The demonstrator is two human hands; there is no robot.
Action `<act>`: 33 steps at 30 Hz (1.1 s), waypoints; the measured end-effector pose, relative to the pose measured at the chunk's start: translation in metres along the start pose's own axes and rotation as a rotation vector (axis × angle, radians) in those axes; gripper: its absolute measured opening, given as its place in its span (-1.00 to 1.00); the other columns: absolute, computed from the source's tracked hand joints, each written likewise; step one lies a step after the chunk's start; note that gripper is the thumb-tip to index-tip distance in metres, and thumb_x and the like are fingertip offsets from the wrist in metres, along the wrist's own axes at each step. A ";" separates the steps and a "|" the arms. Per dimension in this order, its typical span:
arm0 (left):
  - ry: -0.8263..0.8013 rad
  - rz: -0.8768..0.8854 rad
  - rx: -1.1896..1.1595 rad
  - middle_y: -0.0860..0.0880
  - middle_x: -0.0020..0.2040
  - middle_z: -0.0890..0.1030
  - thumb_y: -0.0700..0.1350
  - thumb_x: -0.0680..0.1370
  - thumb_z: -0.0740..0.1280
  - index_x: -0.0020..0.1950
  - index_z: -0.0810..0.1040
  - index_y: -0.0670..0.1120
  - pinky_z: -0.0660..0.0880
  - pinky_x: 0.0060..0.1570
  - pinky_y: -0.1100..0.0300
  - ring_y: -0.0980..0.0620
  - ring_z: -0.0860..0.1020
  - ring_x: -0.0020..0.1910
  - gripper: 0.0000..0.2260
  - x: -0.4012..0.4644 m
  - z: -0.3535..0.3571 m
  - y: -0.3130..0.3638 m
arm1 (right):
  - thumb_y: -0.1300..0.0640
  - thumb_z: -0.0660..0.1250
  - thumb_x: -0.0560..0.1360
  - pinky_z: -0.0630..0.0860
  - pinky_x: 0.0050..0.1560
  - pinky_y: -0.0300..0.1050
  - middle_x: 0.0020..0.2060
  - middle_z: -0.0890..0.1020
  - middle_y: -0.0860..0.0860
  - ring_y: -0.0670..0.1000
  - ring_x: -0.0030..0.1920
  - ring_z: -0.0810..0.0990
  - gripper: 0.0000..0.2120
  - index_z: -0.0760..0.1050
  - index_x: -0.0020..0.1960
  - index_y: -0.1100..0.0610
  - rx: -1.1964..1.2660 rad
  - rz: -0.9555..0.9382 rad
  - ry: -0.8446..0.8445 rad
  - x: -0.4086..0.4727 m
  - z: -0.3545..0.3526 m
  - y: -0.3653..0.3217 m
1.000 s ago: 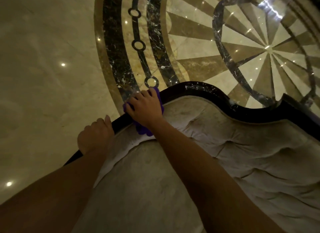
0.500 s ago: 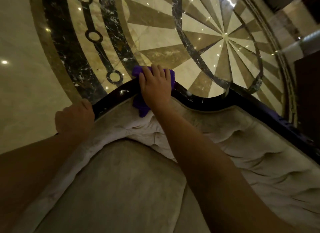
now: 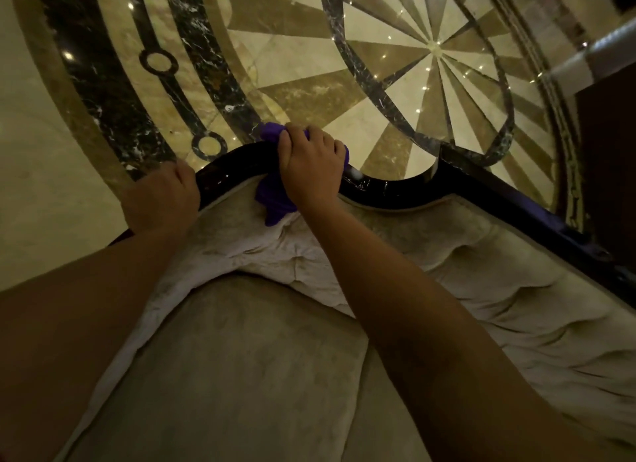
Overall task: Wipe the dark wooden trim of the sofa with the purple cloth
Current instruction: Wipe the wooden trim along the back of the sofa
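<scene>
A glossy dark wooden trim [image 3: 389, 189] curves along the top of the sofa's tufted beige backrest [image 3: 464, 255]. My right hand [image 3: 309, 165] presses the purple cloth [image 3: 275, 196] onto the crest of the trim, fingers curled over the far side. One end of the cloth hangs down over the upholstery and another pokes out past my fingertips. My left hand [image 3: 161, 196] grips the trim a short way to the left, fingers wrapped over it, hiding the wood there.
Behind the sofa lies a polished marble floor [image 3: 309, 66] with a dark ring pattern and a sunburst inlay. A dark piece of furniture [image 3: 609, 145] stands at the right edge. The beige seat cushion [image 3: 247, 375] fills the lower view.
My right hand has slid the purple cloth rightward along the trim, from the left slope to the crest. My left hand has followed to the right along the trim, still gripping it.
</scene>
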State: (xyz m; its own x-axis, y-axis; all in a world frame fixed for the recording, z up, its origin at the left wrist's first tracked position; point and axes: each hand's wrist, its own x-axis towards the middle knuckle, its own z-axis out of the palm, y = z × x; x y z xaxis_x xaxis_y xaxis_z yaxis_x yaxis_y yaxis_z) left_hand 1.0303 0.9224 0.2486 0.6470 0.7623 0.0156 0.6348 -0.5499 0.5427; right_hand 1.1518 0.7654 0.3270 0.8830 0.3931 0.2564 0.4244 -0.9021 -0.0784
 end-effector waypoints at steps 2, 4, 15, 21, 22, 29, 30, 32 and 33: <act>0.022 0.082 -0.053 -0.27 -0.21 0.57 0.06 0.72 -0.01 -0.05 0.57 -0.24 0.40 -0.13 -0.09 -0.23 0.48 -0.28 -0.50 -0.004 -0.003 0.000 | -0.04 0.08 0.73 0.40 0.29 0.14 0.11 0.65 0.11 0.18 0.14 0.59 -0.63 0.56 0.36 0.04 0.025 0.061 -0.050 0.002 -0.005 0.011; -0.010 0.259 -0.085 -0.26 -0.11 0.60 0.07 0.72 0.01 0.04 0.58 -0.22 0.46 -0.14 -0.12 -0.24 0.51 -0.22 -0.53 -0.009 -0.007 -0.001 | -0.05 0.04 0.74 0.44 0.27 0.14 0.10 0.66 0.10 0.16 0.12 0.60 -0.61 0.54 0.38 0.04 0.016 0.114 -0.068 0.001 -0.011 0.026; 0.004 0.291 -0.053 -0.28 0.47 0.37 0.15 0.71 -0.03 0.56 0.21 -0.14 0.45 0.17 -0.27 -0.37 0.50 0.24 -0.47 0.002 0.003 0.016 | -0.06 -0.08 0.75 0.06 0.58 0.25 0.02 0.71 0.08 0.16 0.08 0.66 -0.56 0.55 0.23 0.04 -0.381 0.074 -0.177 -0.016 -0.032 0.079; 0.017 0.466 0.024 -0.26 0.57 0.27 0.12 0.71 0.02 0.58 0.22 -0.16 0.37 0.26 -0.26 -0.36 0.44 0.32 -0.48 -0.002 0.014 0.024 | 0.03 0.07 0.70 0.15 0.53 0.43 -0.22 0.66 0.12 0.18 -0.14 0.64 -0.63 0.57 -0.10 0.12 -0.856 -0.166 -0.348 -0.010 -0.065 0.106; 0.001 0.544 0.039 -0.27 0.58 0.26 0.12 0.71 0.03 0.58 0.22 -0.17 0.35 0.28 -0.26 -0.35 0.43 0.34 -0.47 -0.004 0.014 0.020 | 0.03 0.12 0.68 0.19 0.52 0.43 -0.24 0.66 0.12 0.17 -0.13 0.65 -0.65 0.58 -0.12 0.12 -0.947 -0.204 -0.396 -0.006 -0.072 0.107; -0.028 0.596 0.098 -0.35 0.31 0.48 0.15 0.70 -0.01 0.56 0.25 -0.21 0.38 0.08 -0.19 -0.36 0.51 0.10 -0.43 -0.007 0.010 0.020 | -0.10 0.37 0.58 0.33 0.36 0.34 -0.01 0.69 0.15 0.28 0.17 0.62 -0.71 0.53 -0.08 0.13 -1.505 -0.278 -0.672 0.019 -0.118 0.091; -0.014 0.592 0.099 -0.36 0.25 0.50 0.16 0.70 -0.01 0.55 0.26 -0.22 0.39 0.05 -0.18 -0.36 0.52 0.06 -0.43 -0.007 0.011 0.019 | -0.07 0.41 0.56 0.34 0.35 0.36 0.04 0.69 0.17 0.30 0.20 0.60 -0.75 0.56 0.02 0.12 -1.555 -0.280 -0.685 0.023 -0.120 0.087; -0.016 0.588 0.093 -0.35 0.21 0.50 0.18 0.70 -0.02 0.54 0.26 -0.21 0.39 0.03 -0.17 -0.35 0.52 0.03 -0.42 -0.005 0.013 0.019 | 0.03 0.49 0.50 0.37 0.33 0.41 0.11 0.66 0.22 0.35 0.25 0.57 -0.68 0.55 0.18 0.13 -1.636 -0.244 -0.725 0.026 -0.124 0.084; -0.027 0.592 0.083 -0.35 0.22 0.50 0.20 0.70 -0.02 0.54 0.26 -0.21 0.39 0.03 -0.17 -0.34 0.51 0.03 -0.42 -0.005 0.014 0.019 | 0.07 0.51 0.48 0.39 0.32 0.43 0.13 0.65 0.25 0.37 0.26 0.56 -0.64 0.55 0.21 0.16 -1.645 -0.219 -0.733 0.025 -0.126 0.084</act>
State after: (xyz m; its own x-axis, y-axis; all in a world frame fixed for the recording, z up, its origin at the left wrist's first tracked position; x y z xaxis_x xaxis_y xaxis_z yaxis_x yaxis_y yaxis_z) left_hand 1.0453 0.9038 0.2474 0.9107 0.3097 0.2733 0.1933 -0.9043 0.3805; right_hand 1.1839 0.6771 0.4477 0.9373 0.0962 -0.3350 0.3240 0.1138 0.9392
